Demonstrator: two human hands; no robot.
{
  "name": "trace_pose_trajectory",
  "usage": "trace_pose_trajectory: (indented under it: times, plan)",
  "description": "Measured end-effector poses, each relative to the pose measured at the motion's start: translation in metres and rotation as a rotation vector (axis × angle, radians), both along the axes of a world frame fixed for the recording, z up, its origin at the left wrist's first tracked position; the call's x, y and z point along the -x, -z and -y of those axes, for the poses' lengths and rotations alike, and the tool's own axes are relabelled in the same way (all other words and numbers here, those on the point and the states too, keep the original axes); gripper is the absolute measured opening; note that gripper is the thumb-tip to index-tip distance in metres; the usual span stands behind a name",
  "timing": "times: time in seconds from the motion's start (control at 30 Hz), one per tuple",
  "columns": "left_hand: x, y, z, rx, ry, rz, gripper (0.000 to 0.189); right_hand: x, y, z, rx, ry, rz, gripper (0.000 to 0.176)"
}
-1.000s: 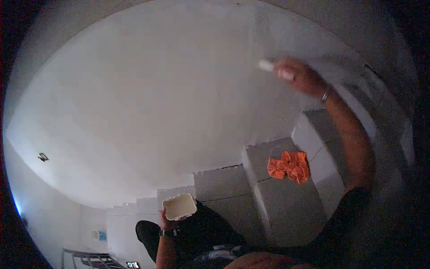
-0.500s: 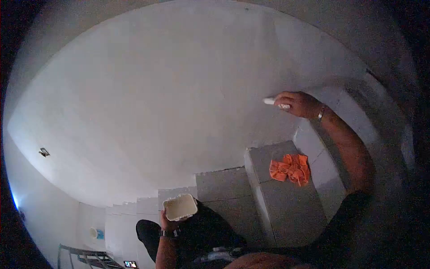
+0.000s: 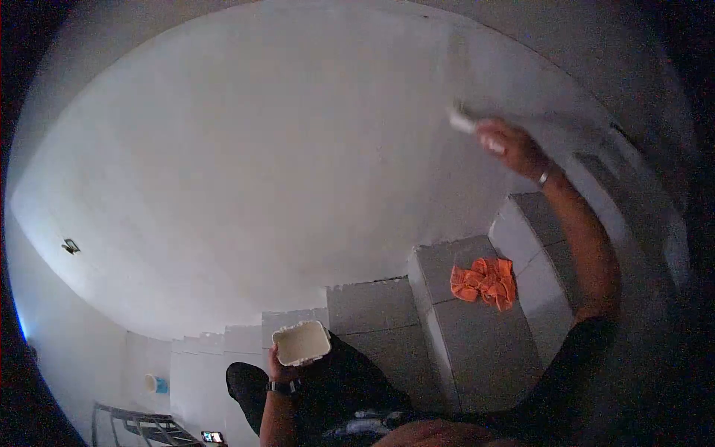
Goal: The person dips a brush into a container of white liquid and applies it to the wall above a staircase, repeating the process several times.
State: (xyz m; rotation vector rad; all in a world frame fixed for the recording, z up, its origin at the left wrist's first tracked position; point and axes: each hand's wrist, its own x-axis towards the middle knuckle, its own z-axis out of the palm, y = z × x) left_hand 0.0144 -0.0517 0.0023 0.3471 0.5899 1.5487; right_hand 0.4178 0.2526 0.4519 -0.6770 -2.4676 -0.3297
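My left hand (image 3: 278, 366) is closed round the side of a small off-white plastic tub (image 3: 302, 344), held over my knee. Pale, cream-coloured contents fill part of the tub. Up on the right, my right hand (image 3: 514, 147) grips a paintbrush (image 3: 463, 121) with a white handle, slightly blurred by motion. Its bristle end is right at the white wall (image 3: 298, 164), pointing up and left. On the tiled step below this hand lies a crumpled orange cloth (image 3: 484, 283).
Grey tiled stairs (image 3: 376, 309) run along the wall's foot, dropping away to the left. At lower left are a metal railing (image 3: 141, 426), a phone with a lit screen (image 3: 212, 437) and a white and blue bucket (image 3: 156, 384). A small wall fitting (image 3: 70, 246) sits far left.
My right hand has moved up and slightly right along the wall with the paintbrush. My left hand and the tub have stayed almost in place.
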Motion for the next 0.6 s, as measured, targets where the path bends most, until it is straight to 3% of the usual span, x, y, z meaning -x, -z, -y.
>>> trace_pose_trajectory:
  times: [0.07, 0.17, 0.27, 0.33, 0.4, 0.5, 0.57, 0.6]
  plan:
    - [-0.003, -0.001, -0.001, 0.004, -0.032, -0.039, 0.066, -0.007, 0.040, -0.009, 0.022, -0.027, 0.237, 0.017]
    - [-0.003, -0.002, -0.005, -0.001, -0.015, -0.010, 0.066, 0.008, 0.050, 0.007, 0.115, -0.052, 0.376, 0.018]
    - [0.000, 0.005, -0.004, 0.009, -0.005, -0.008, 0.067, 0.020, 0.002, 0.007, 0.115, 0.029, 0.165, 0.018]
    - [0.003, 0.025, -0.005, -0.037, -0.023, 0.041, 0.066, 0.024, -0.036, -0.005, -0.087, -0.034, -0.054, 0.019]
    - [0.008, 0.023, -0.007, -0.017, -0.002, -0.024, 0.066, 0.029, -0.074, 0.000, -0.476, -0.033, -0.123, 0.020]
    - [0.006, 0.012, -0.004, 0.031, 0.024, -0.057, 0.066, 0.033, -0.081, 0.000, -0.514, -0.024, -0.064, 0.021]
    - [0.007, 0.008, -0.004, 0.059, 0.027, -0.027, 0.066, 0.041, -0.046, 0.012, 0.049, 0.011, -0.170, 0.021]
    - [0.007, 0.010, -0.005, 0.049, -0.001, -0.056, 0.067, 0.036, -0.019, 0.004, -0.020, -0.046, -0.030, 0.021]
